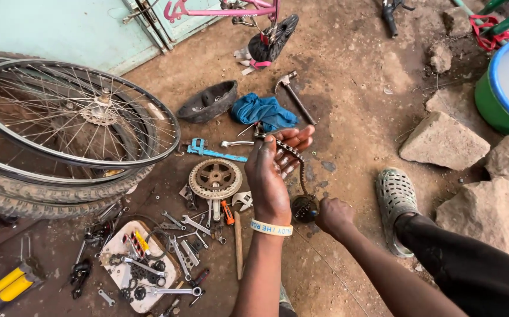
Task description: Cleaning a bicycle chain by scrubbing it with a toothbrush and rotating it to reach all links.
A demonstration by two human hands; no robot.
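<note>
My left hand [273, 170] is raised over the dirt floor with a greasy bicycle chain [292, 157] draped across its open fingers. The chain hangs down to a small dark round can [305, 208] on the ground. My right hand [333, 216] is closed beside that can, touching or holding it. A pale wristband sits on my left wrist. Just left of the hand lies a toothed chainring with crank [215, 179].
A spoked bicycle wheel [72, 114] lies on a tyre at left. Spanners, a blue pipe wrench [210, 151], a hammer [292, 94], a blue rag [263, 110] and a white tray of small parts [140, 264] litter the floor. Rocks [445, 141], a green tub [504, 88] and my sandalled foot [395, 196] are at right.
</note>
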